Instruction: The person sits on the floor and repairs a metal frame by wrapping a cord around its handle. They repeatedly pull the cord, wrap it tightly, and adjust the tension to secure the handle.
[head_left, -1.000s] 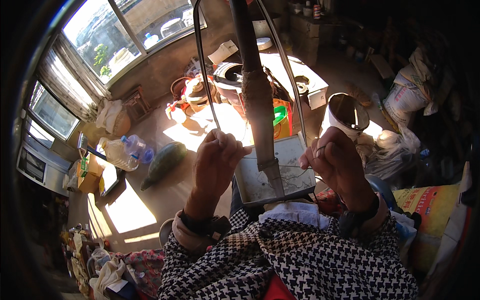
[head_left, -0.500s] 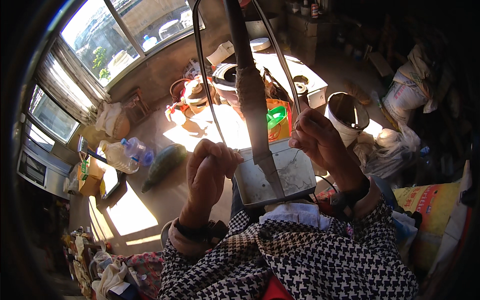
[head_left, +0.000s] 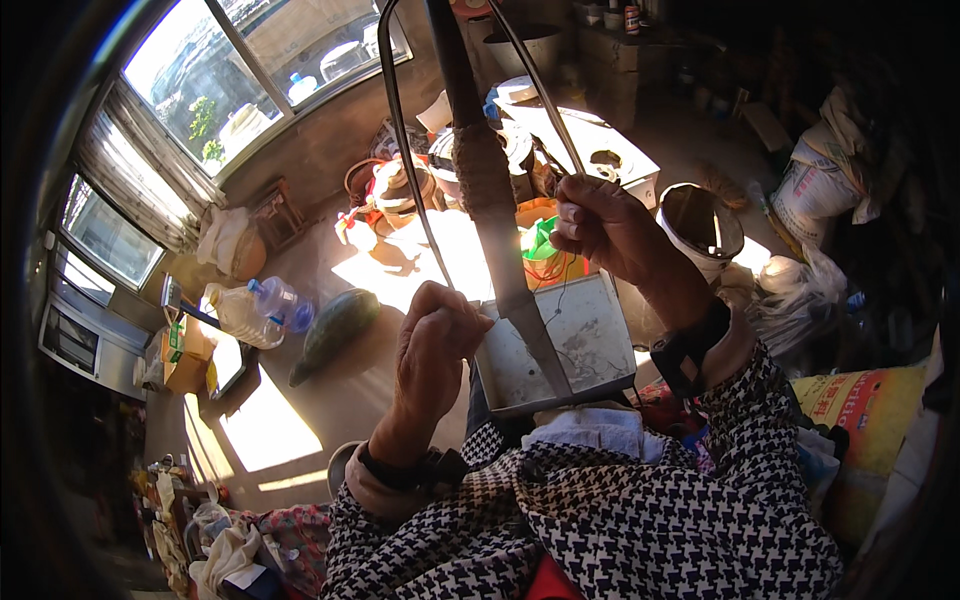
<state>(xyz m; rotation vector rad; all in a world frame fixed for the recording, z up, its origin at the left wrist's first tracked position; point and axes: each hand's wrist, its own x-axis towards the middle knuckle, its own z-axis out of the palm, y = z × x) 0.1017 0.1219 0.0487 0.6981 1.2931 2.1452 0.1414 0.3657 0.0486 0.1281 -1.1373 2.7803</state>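
My left hand [head_left: 437, 335] is closed in a pinch beside the left edge of a shallow white tray [head_left: 607, 345]; what it holds, if anything, is too small to make out. Higher up, my right hand [head_left: 610, 225] pinches thumb against fingers, and a thin dark thread [head_left: 557, 303] seems to trail below it over the tray. Between the hands a long dark pole [head_left: 490, 180] with a wrapped middle slants down, its grey flat end over the tray. The tray rests at my lap. A dark cable runs down to each hand.
A large green gourd [head_left: 335, 335] and plastic jugs [head_left: 280, 303] lie on the floor at left. Ahead stands a sunlit white table [head_left: 600, 150] behind an orange bag [head_left: 550, 262]. A white bucket [head_left: 700, 225] and full sacks [head_left: 825, 180] are at right.
My right hand has moved up and slightly left. My left hand has shifted a little right. The thread that stretched between both hands no longer shows taut there.
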